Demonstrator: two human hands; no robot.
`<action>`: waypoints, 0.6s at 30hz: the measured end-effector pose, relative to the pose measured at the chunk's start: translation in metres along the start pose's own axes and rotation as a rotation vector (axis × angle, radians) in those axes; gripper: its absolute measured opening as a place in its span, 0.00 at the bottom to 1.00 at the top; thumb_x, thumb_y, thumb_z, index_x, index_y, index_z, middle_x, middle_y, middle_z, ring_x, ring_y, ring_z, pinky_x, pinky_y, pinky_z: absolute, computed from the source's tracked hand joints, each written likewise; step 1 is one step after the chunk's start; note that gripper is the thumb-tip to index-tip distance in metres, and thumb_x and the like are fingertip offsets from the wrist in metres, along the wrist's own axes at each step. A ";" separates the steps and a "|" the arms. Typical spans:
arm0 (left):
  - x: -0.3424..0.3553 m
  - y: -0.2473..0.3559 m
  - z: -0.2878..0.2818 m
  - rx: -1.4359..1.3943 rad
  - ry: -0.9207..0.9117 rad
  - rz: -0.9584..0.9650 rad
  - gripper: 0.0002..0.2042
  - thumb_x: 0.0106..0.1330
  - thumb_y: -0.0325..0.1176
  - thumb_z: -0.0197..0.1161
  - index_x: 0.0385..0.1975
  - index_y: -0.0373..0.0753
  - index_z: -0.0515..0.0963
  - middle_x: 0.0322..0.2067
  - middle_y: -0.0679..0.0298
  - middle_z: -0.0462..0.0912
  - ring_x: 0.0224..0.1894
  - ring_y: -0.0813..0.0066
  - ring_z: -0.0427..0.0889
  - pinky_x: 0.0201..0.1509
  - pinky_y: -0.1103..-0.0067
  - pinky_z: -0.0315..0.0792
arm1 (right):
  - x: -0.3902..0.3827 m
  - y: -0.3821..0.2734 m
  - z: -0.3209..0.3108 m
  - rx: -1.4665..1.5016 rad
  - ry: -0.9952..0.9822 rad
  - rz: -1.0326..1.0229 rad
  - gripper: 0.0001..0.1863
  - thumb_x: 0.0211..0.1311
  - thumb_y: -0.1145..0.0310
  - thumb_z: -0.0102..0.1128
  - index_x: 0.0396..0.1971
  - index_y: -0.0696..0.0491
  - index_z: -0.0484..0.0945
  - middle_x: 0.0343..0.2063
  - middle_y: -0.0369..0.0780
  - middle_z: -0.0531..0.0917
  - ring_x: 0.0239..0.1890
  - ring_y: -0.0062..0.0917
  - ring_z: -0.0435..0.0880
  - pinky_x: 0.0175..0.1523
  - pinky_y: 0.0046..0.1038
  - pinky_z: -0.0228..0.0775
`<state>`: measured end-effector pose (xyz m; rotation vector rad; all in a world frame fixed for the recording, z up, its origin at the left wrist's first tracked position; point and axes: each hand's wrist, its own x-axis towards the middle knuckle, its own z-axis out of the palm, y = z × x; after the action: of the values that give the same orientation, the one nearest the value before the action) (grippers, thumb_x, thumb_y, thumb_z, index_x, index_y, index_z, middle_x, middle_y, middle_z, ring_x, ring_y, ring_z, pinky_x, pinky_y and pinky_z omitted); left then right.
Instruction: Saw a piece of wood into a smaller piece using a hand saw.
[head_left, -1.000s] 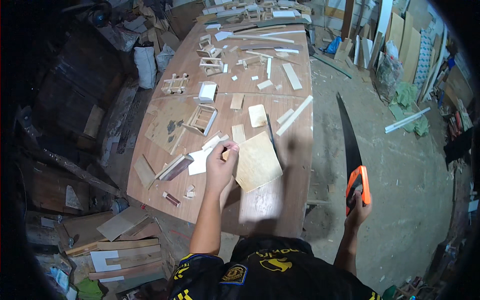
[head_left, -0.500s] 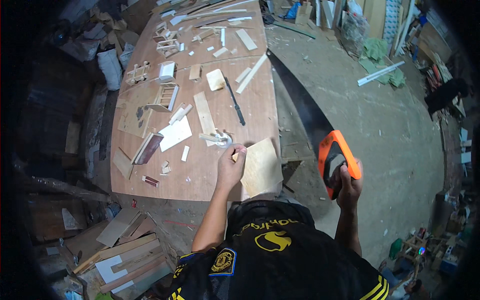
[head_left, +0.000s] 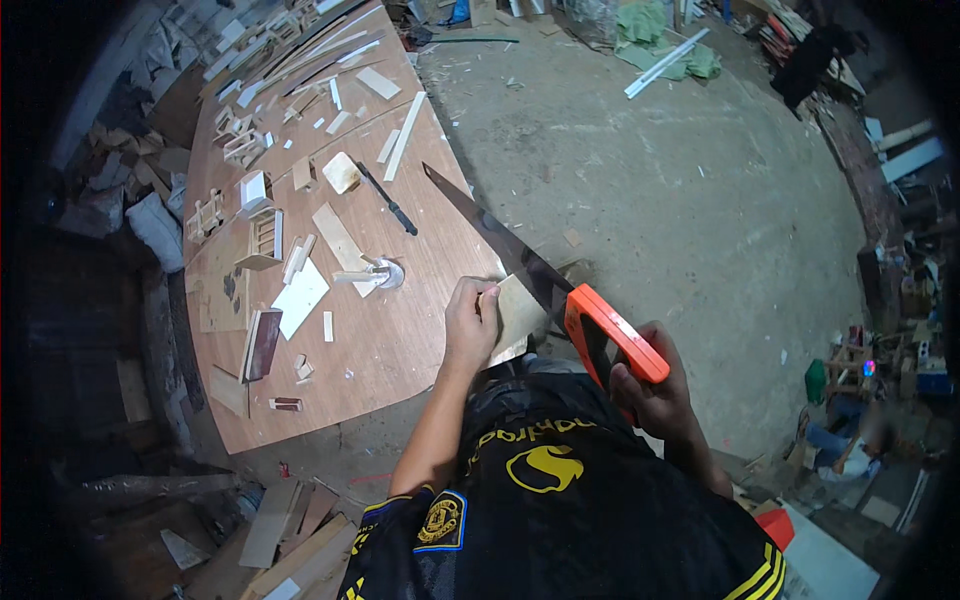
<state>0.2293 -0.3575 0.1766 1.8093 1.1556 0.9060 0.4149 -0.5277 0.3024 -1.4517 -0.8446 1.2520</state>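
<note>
My left hand (head_left: 470, 322) is closed on a thin pale wooden board (head_left: 518, 312), gripping it at the front right edge of the wooden table. In my right hand (head_left: 655, 388) is a handsaw (head_left: 618, 335) with an orange and black handle. Its long dark blade points up and left, crossing the far right edge of the board. Whether the teeth touch the wood I cannot tell. Left of the board stands a small cup (head_left: 388, 273) with a wooden stick across it. Farther back lie a slim black tool (head_left: 388, 200) and a pale rounded block (head_left: 341, 173).
Small wooden models (head_left: 262, 240), a white sheet (head_left: 300, 298) and several strips and offcuts cover much of the tabletop (head_left: 390, 345). Scrap boards (head_left: 275, 525) lean at the lower left. Another person (head_left: 855, 450) sits low on the right. Green cloth (head_left: 670, 55) lies on the far floor.
My right hand has brought the saw left, so its blade now crosses the board. My left hand still grips the board. The view has swung to the right.
</note>
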 end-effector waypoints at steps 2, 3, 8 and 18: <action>-0.007 0.005 -0.005 -0.024 0.020 0.134 0.05 0.66 0.27 0.56 0.32 0.31 0.72 0.32 0.50 0.76 0.34 0.54 0.77 0.41 0.69 0.71 | -0.019 0.003 0.011 -0.053 0.042 -0.058 0.13 0.64 0.69 0.59 0.42 0.56 0.66 0.34 0.35 0.70 0.37 0.17 0.70 0.42 0.22 0.64; -0.011 0.006 -0.006 -0.026 0.024 0.177 0.04 0.66 0.26 0.56 0.32 0.30 0.72 0.32 0.50 0.76 0.34 0.54 0.77 0.41 0.68 0.71 | -0.026 0.000 0.016 -0.056 0.055 -0.078 0.13 0.65 0.69 0.58 0.42 0.56 0.66 0.35 0.35 0.70 0.38 0.17 0.71 0.43 0.22 0.64; -0.033 0.010 -0.014 -0.044 0.008 0.235 0.04 0.65 0.24 0.56 0.32 0.29 0.72 0.32 0.50 0.76 0.34 0.53 0.77 0.41 0.69 0.71 | -0.062 -0.001 0.034 -0.139 0.082 -0.177 0.13 0.65 0.68 0.58 0.42 0.56 0.66 0.34 0.35 0.70 0.35 0.17 0.72 0.41 0.22 0.65; -0.110 -0.071 -0.068 -0.118 0.060 -0.187 0.07 0.65 0.30 0.59 0.33 0.32 0.75 0.30 0.55 0.81 0.37 0.70 0.79 0.45 0.75 0.71 | -0.054 0.064 0.056 -0.148 0.155 -0.212 0.11 0.60 0.70 0.59 0.37 0.55 0.67 0.26 0.33 0.73 0.27 0.17 0.71 0.36 0.22 0.67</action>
<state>0.1079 -0.4243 0.1269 1.5607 1.2587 0.9042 0.3424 -0.5816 0.2574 -1.5112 -0.9740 0.9232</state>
